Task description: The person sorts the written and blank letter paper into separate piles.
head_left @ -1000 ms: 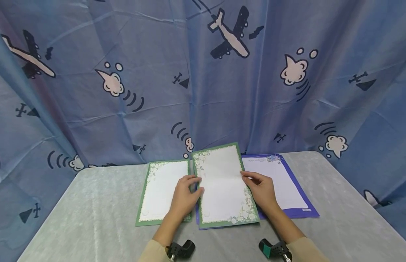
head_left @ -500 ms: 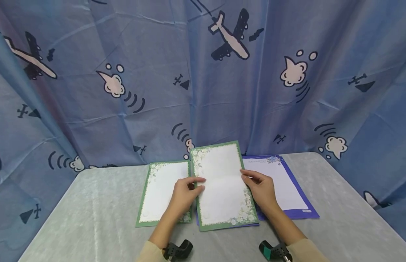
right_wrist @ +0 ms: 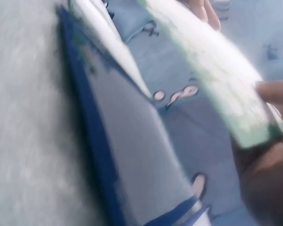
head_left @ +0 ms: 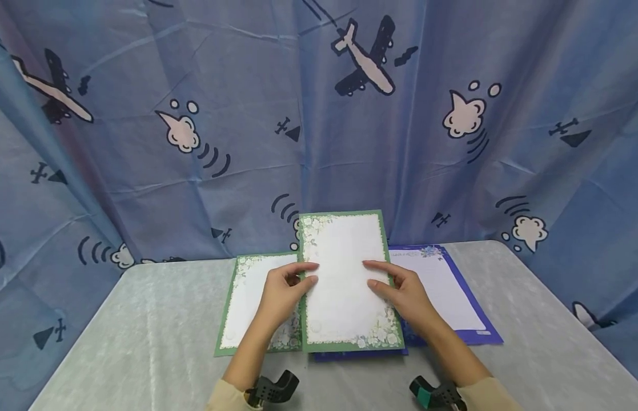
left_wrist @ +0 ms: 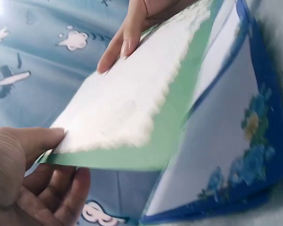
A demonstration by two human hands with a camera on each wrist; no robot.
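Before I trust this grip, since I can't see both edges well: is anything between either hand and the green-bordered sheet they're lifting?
Nothing visible. The left hand pinches the green-bordered sheet at its left edge, the right hand at its right edge. The purple-bordered sheets lie beneath it on the table.

Soft even light; right wrist view blurred.
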